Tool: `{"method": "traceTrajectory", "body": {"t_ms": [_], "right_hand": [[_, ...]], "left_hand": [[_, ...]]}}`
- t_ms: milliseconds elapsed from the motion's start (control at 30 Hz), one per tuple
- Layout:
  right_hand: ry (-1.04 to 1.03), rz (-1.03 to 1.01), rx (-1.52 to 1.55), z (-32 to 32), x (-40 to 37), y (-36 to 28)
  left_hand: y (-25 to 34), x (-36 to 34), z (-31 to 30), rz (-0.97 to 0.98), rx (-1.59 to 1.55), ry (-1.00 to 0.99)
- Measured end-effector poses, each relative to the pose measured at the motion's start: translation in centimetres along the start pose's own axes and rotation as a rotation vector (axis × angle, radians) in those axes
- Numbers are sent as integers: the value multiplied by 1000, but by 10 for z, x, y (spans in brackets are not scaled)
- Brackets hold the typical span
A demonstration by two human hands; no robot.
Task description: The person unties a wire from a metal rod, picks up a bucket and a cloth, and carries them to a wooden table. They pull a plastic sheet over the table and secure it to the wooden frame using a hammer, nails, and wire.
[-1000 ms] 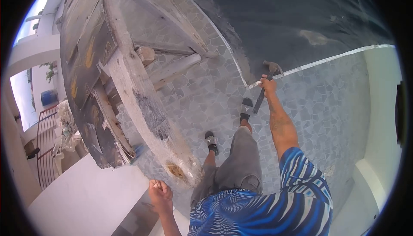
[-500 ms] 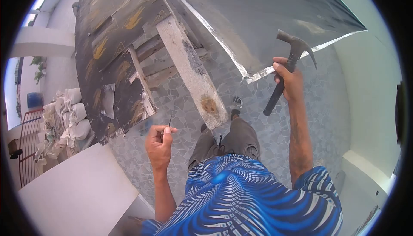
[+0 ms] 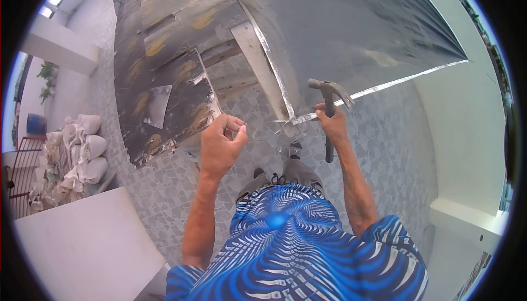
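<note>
My right hand is closed round the black handle of a claw hammer, its head pointing up. The thumb and fingertips of that hand also touch the white-edged border of a dark sheet. My left hand is raised in a pinch on a thin nail, which is barely visible now at the fingertips. Beyond the left hand stands a worn wooden frame with dark, gold-patterned covering, torn open at one corner. A pale wooden beam of it runs beside the sheet, partly covered by it.
Grey crazy-patterned tiles floor the space. A white panel is at lower left, with stacked white sacks and a blue container behind it. A white wall runs along the right.
The dark sheet's corner has moved left and down over the beam's end. My right hand with the hammer moved left to the sheet's edge; my left hand rose and moved right, still pinching.
</note>
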State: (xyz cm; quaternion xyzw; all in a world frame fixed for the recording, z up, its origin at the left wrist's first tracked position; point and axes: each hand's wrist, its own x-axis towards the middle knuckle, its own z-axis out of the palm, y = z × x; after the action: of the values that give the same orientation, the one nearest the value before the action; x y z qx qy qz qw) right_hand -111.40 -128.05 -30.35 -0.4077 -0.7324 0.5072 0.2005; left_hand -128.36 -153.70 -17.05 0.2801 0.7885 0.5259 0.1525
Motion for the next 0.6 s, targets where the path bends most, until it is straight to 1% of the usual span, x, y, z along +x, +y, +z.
{"method": "traceTrajectory", "body": {"t_ms": [100, 167, 267, 333, 367, 467, 600], "right_hand": [[15, 65, 58, -14, -10, 2], [34, 65, 81, -23, -13, -3], [43, 52, 68, -26, -22, -11], [46, 56, 72, -23, -24, -9], [56, 20, 63, -22, -26, -10], [21, 69, 98, -16, -33, -15], [-3, 55, 106, -5, -38, -7]], "left_hand": [[-8, -6, 13, -47, -79, -6], [-8, 0, 32, -52, -159, -29], [-9, 10, 61, 182, -97, -123], [-4, 15, 71, 238, -83, -187], [-1, 17, 75, 266, -75, -216], [2, 24, 83, 429, -32, -263], [10, 37, 90, 575, 114, -282]]}}
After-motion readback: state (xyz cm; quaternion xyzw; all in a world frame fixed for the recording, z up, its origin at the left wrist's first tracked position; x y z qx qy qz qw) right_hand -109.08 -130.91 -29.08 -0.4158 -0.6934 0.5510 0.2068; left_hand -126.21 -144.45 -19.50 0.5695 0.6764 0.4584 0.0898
